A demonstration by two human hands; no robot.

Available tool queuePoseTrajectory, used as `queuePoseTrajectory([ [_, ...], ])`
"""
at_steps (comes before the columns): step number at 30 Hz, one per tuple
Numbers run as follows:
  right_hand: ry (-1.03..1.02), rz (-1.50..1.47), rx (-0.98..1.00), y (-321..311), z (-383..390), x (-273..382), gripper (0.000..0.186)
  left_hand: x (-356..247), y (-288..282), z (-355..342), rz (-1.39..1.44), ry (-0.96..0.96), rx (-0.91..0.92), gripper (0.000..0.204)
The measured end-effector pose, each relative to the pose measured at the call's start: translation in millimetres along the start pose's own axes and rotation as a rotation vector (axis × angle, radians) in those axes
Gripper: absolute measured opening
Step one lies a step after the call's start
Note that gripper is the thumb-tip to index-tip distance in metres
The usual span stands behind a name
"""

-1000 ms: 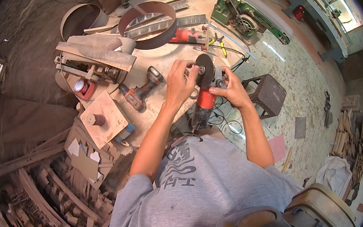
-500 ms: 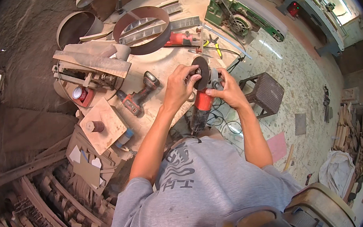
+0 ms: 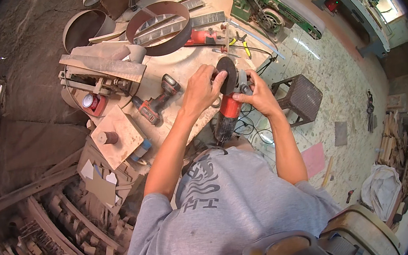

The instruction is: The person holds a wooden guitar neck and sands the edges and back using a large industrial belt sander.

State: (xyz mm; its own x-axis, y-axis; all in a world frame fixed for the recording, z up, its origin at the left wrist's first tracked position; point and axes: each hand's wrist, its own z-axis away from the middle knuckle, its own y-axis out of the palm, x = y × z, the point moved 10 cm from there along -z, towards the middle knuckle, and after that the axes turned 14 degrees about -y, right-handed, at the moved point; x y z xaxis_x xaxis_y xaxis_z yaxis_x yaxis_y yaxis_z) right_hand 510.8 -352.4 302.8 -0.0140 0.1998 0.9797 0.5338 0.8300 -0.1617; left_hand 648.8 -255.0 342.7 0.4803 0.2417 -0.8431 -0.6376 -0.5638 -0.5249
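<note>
The red grinder (image 3: 230, 107) is by the table (image 3: 174, 62), near the person's belly. The left hand (image 3: 201, 88), fingers curled, touches its dark disc (image 3: 228, 67); any grip is hidden. The right hand (image 3: 262, 100) is closed around its top end. A drill (image 3: 156, 102) lies to the left.

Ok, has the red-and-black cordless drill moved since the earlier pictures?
No: judged against the pale rectangular wooden board beside it, the cordless drill hasn't shifted.
</note>
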Motion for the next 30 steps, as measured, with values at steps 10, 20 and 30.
queuePoseTrajectory([
  [10, -0.043, -0.013, -0.097, -16, 13, -2, 0.069, -17, 14, 6, 0.130, 0.076, 0.055, 0.022],
  [20, 0.016, 0.000, -0.174, -37, 48, -15, 0.072, -30, 49, 27, 0.291, 0.085, -0.024, 0.023],
  [30, 0.020, 0.058, -0.261, -53, 87, -16, 0.072, -39, 99, 26, -0.061, -0.072, -0.004, 0.045],
])
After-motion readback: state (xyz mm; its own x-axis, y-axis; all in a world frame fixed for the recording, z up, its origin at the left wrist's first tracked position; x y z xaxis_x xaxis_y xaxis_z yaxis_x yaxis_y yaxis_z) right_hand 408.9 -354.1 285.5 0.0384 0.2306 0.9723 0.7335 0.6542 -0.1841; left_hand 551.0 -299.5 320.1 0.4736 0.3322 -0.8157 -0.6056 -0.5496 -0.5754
